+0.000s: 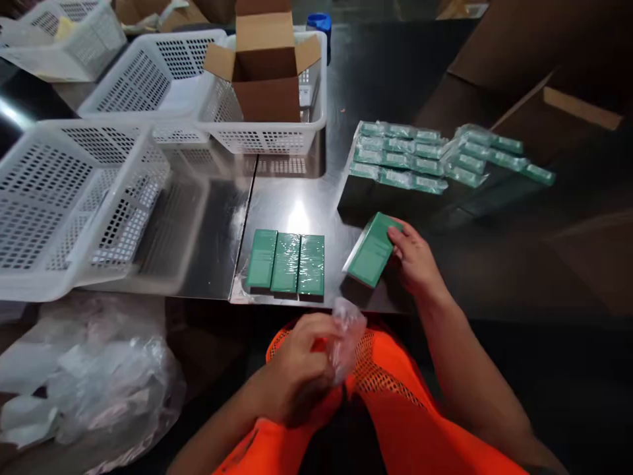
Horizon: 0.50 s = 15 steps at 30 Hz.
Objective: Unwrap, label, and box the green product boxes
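Right hand [418, 260] forward, fingers around a green box [372, 252], left hand [301, 359] lower, fingers around clear film [348, 340].

No text can be read. Pale labels [395, 176] on the wrapped boxes [384, 158], upper right, are too small; faint markings [368, 262] on the box [380, 231] in the right hand [417, 260], right of centre, and a white tag [305, 94] in the top-centre basket [267, 140] are blurred.
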Available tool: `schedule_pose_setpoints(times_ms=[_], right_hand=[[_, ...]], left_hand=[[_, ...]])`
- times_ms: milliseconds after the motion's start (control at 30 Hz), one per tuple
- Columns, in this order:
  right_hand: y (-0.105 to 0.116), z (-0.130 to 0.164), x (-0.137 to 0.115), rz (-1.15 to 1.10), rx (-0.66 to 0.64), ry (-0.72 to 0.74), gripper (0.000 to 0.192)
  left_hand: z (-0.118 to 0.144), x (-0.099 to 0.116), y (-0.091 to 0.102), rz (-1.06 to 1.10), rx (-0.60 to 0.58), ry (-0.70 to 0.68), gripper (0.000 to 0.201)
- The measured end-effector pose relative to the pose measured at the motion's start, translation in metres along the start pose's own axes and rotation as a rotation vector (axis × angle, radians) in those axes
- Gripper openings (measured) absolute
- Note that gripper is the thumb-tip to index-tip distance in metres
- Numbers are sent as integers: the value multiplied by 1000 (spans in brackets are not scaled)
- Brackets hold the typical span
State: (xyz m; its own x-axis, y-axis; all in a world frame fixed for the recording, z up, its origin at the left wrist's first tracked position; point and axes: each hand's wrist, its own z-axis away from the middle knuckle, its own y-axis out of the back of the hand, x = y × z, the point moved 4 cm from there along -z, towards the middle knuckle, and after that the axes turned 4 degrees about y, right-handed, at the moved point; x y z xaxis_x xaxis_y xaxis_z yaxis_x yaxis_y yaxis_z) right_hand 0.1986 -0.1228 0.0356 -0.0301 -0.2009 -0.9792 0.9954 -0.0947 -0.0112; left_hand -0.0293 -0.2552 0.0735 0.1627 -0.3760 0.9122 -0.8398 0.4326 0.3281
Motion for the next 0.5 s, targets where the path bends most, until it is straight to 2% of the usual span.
schedule_pose_setpoints(times_ms=[100, 167, 200, 267, 300, 333, 367, 433, 500], right_hand=[[-11, -13, 11, 313, -199, 33, 66], [-18, -10, 11, 596, -173, 206, 67], [-20, -6, 8, 719, -113, 316, 68], [-23, 7, 1, 857, -56, 502, 76], [-25, 15, -1, 875, -102, 564, 83], [-28, 24, -1, 876, -186, 618, 90], [-32, 32, -1, 879, -289, 669, 96], [-39, 47, 3, 927, -452, 746, 99], [-44, 55, 9, 1007, -504, 780, 88]], left_hand=[[7, -6, 2, 442, 27, 135, 46], [12, -12, 9, 602, 160, 193, 42], [15, -15, 17, 532, 247, 188, 39], [19, -15, 40, 87, 416, 131, 27], [19, -14, 53, -220, 490, 95, 21], [19, -15, 65, -521, 532, 81, 24], [17, -17, 76, -780, 534, 94, 36], [11, -30, 92, -1099, 447, 191, 61], [5, -48, 97, -1174, 264, 294, 71]])
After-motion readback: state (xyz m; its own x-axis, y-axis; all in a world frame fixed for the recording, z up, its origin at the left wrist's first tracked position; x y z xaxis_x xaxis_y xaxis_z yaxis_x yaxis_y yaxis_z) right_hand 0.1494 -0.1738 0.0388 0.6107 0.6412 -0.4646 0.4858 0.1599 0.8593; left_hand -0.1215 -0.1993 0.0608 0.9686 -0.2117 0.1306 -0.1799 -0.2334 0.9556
